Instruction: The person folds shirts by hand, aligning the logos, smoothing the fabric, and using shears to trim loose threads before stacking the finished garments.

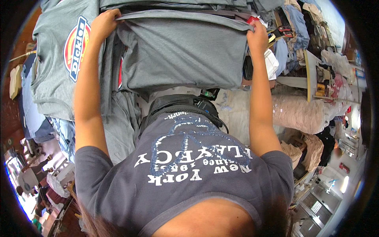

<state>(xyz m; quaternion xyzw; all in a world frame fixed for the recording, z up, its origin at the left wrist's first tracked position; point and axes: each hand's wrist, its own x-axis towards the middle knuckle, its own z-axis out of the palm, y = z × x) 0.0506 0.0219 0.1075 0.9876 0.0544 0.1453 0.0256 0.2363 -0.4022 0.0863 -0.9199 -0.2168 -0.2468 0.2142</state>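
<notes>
Grey cloth (185,51) was stretched between both hands, the fingers of the left hand (106,24) and right hand (257,38) pinching its upper edge. The step looked like straightening; the next move seemed to call for even tension. Room was tight: a printed shirt (49,51) lay beside the left forearm, a white item (271,65) near the right, a black waist bag (169,104) near the lower edge.

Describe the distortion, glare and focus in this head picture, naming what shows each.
Head view: fisheye distortion inside a dark curved border; glare whitens the far lower left, and a white strip glows lower right; left hand, right hand and gray cloth look fairly crisp, rim clutter softer.
</notes>
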